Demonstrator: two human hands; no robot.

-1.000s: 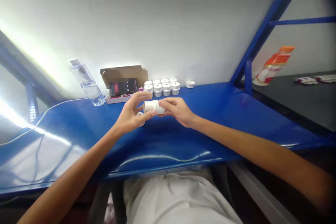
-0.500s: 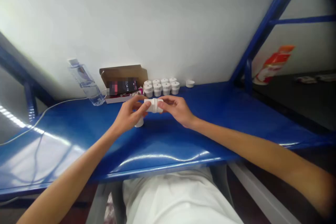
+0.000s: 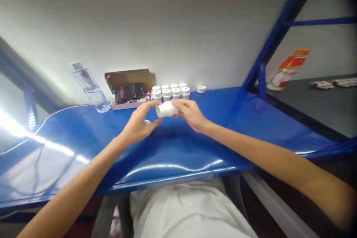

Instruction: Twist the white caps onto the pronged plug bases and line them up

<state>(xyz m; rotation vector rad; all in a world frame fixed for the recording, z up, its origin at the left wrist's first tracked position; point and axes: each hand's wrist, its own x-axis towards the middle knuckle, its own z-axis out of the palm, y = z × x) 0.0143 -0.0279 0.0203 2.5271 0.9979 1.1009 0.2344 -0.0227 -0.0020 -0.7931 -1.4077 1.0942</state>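
My right hand (image 3: 191,115) grips the right end of a white cylindrical part (image 3: 166,109), which lies sideways in the air above the blue table (image 3: 173,145). The part's left end shows a round opening. My left hand (image 3: 141,121) is just left of that end, thumb and fingers spread around it without closing on it. Behind the left hand, a white piece (image 3: 147,122) on the table is mostly hidden. Several white capped pieces (image 3: 166,93) stand in two rows beyond the hands. A small white ring-like cap (image 3: 201,89) sits to their right.
At the back, an open cardboard box (image 3: 131,76) holds a phone (image 3: 131,92). Left of it stands a clear bottle (image 3: 93,91) near a white cable (image 3: 60,110). A red and white bottle (image 3: 290,68) stands on the dark surface at right, beyond a blue frame (image 3: 262,70).
My left hand has let go of the white part and opened. The part has tilted slightly and shifted a little right in my right hand.
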